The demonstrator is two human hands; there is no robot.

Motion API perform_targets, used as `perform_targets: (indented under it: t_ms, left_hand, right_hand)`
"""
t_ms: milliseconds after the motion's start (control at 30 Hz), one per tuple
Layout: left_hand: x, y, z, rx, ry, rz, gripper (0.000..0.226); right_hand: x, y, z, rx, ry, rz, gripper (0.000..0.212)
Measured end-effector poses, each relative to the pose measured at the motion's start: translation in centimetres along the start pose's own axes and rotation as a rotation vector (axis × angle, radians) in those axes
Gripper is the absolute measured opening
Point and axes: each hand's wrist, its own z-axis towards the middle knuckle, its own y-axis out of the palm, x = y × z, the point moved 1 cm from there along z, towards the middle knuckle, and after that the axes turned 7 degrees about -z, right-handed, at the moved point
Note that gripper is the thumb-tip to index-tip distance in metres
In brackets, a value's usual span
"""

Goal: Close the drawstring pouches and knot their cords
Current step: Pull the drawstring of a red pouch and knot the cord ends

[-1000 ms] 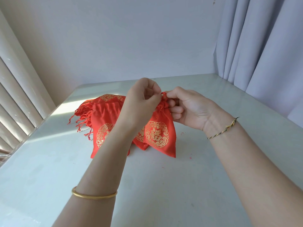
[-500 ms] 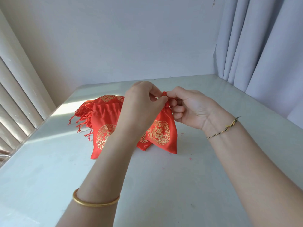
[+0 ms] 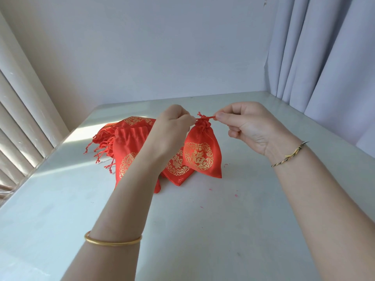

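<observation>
Your pouch (image 3: 200,151) hangs upright just right of the pile (image 3: 129,142) on the table (image 3: 223,230), cinched neck on top, red with a gold medallion. Left hand (image 3: 172,128) and right hand (image 3: 247,126), fingers curled, each pinch the cord (image 3: 209,118), stretched level between them.

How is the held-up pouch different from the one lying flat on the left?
The held pouch has its mouth bunched shut; the flat pouch is ungathered. The held pouch is upright, its cords pinched by the left hand and right hand; the flat pouch lies on the table. Both are red with gold emblems.
</observation>
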Motion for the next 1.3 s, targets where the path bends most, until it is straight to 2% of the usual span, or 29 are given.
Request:
perform_targets:
  t_ms: [167,400,500,633,733,833,900,967,1067,1133,1300]
  left_hand:
    - [-0.4,0.1,0.0,-0.062,-0.055,-0.076,0.022]
    - [0.0,0.7,-0.4,-0.196,-0.037,-0.105,0.029]
    - [-0.2,0.6,-0.3,-0.193,-0.063,-0.179,0.025]
    - [-0.7,1.3,-0.3,-0.118,-0.139,-0.317,0.023]
    - [-0.8,1.7,-0.1,-0.068,-0.170,-0.411,0.023]
    - [-1.0,1.9,0.1,-0.022,-0.198,-0.536,0.020]
    - [-1.0,2.3,0.2,-0.015,-0.213,-0.627,0.019]
    - [-0.7,3.2,0.7,-0.031,-0.221,-0.665,0.019]
    - [-0.2,5.0,2.4,-0.035,-0.212,-0.596,0.018]
    - [-0.3,6.4,3.9,-0.025,-0.193,-0.436,0.018]
    - [-2.6,9.0,6.3,-0.024,-0.255,-0.267,0.003]
  right_hand:
    - [0.5,1.0,0.2,0.077,-0.015,-0.068,0.021]
    - [1.0,1.4,0.4,0.138,-0.019,-0.079,0.020]
    - [1.5,1.2,0.5,0.126,-0.008,-0.090,0.019]
    - [2.1,0.4,0.4,0.062,0.021,0.017,0.006]
    - [2.2,-0.6,0.2,-0.025,0.103,0.077,0.021]
    - [2.6,-1.2,-0.5,-0.271,0.155,-0.162,0.036]
    - [3.4,-0.7,-1.0,-0.406,0.167,-0.386,0.035]
    - [4.6,-0.4,-0.9,-0.351,0.174,-0.441,0.025]
    - [5.8,-1.4,-0.2,-0.185,0.191,-0.229,0.006]
    - [6.5,-3.3,1.1,-0.021,0.207,-0.156,0.017]
    - [8.8,-8.5,6.7,0.340,0.175,-0.433,0.015]
